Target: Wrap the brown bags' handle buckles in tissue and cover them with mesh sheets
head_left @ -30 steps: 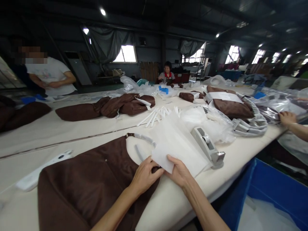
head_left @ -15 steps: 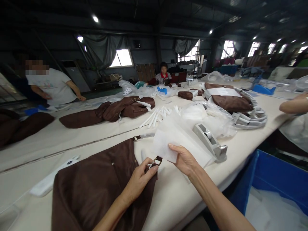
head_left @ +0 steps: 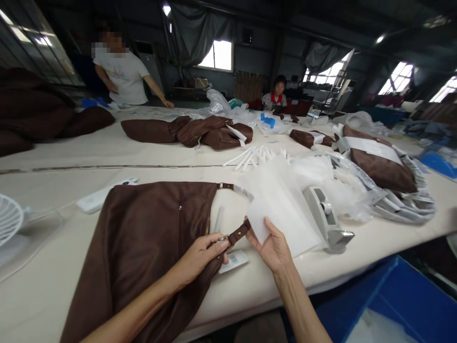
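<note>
A large brown leather bag [head_left: 150, 238] lies flat on the cream table [head_left: 57, 157] in front of me. My left hand [head_left: 202, 255] is closed on the bag's metal ring and short brown strap end [head_left: 238, 233] at its right corner. My right hand [head_left: 273, 247] holds a small white translucent sheet [head_left: 257, 223] beside that strap end, fingers closed on it. A stack of similar white sheets [head_left: 282, 205] lies just behind. A small white tag [head_left: 233, 261] rests on the table under the strap.
A grey tape dispenser [head_left: 326, 221] stands right of the sheets. More brown bags [head_left: 200, 131] and wrapped bags [head_left: 378, 166] lie farther back. A blue bin [head_left: 396, 295] is at the lower right. A white fan guard [head_left: 9, 219] is at the left. Two other people work at the far side.
My view has swung left. My left hand has pulled the strap end out from the bag, and my right hand has brought the white sheet down next to it.
</note>
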`<action>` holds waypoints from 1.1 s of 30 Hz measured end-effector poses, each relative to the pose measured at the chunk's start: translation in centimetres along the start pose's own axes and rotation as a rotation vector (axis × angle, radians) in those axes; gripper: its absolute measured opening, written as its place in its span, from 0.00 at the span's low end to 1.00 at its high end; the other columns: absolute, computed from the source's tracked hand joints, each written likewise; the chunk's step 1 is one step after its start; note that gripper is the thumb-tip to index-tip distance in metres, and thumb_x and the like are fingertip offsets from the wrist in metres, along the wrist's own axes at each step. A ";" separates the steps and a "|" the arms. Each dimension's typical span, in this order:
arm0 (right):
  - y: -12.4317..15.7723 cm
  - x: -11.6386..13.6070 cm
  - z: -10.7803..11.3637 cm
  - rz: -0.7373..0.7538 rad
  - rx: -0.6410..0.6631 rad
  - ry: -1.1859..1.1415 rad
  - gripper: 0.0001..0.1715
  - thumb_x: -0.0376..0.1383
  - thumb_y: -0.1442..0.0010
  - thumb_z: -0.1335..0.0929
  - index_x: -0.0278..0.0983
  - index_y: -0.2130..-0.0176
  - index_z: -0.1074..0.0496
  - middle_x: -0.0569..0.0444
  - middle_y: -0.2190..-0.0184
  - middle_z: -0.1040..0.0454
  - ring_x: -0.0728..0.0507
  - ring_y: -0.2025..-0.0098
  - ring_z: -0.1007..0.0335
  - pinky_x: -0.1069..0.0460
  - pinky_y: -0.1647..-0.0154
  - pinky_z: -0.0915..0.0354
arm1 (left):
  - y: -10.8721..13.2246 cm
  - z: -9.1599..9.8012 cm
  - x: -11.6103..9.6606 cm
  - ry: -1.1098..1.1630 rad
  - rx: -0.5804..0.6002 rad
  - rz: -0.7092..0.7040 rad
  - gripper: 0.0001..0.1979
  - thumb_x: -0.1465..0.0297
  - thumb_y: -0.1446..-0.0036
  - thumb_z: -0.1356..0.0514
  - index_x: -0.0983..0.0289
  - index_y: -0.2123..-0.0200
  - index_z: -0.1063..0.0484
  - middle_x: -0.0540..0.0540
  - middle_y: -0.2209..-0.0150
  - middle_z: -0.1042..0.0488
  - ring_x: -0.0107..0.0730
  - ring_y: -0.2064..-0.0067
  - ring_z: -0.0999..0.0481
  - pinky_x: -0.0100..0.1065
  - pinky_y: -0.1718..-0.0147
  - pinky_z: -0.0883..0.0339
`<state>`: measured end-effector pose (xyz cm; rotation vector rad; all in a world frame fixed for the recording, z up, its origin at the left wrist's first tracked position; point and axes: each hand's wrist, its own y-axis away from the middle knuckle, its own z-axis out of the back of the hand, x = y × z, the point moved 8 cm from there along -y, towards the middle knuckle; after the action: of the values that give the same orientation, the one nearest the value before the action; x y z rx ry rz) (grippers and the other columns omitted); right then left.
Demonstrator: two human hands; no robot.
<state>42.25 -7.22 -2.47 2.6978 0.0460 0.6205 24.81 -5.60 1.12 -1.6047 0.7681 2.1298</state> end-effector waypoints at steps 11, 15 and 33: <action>3.8 -3.2 4.1 0.046 -0.100 0.175 0.22 0.40 0.54 0.20 0.37 0.59 0.22 0.48 0.57 0.19 0.39 0.54 0.24 0.45 0.53 0.26 | 0.7 0.0 -0.1 -0.077 -0.110 -0.074 0.24 0.50 0.37 0.47 0.63 0.75 0.29 0.50 0.77 0.28 0.31 0.72 0.32 0.29 0.70 0.40; 3.7 4.5 5.6 0.315 -0.319 0.375 0.32 0.44 0.57 0.20 0.38 0.53 0.24 0.49 0.53 0.21 0.37 0.49 0.27 0.46 0.54 0.27 | 0.8 -0.5 -0.2 -0.134 -0.094 -0.103 0.25 0.50 0.37 0.48 0.63 0.75 0.27 0.48 0.79 0.31 0.30 0.75 0.34 0.29 0.71 0.42; -1.1 -4.4 -1.3 -0.105 0.026 0.073 0.17 0.42 0.53 0.20 0.35 0.69 0.24 0.54 0.73 0.21 0.47 0.72 0.26 0.51 0.65 0.29 | 0.2 -1.7 -1.1 0.043 0.224 -0.056 0.18 0.53 0.42 0.41 0.62 0.64 0.22 0.52 0.66 0.20 0.36 0.64 0.24 0.30 0.63 0.35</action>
<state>37.76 -6.27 -3.66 2.6761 0.2146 0.6902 26.34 -6.73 1.88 -1.5387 0.9279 1.9009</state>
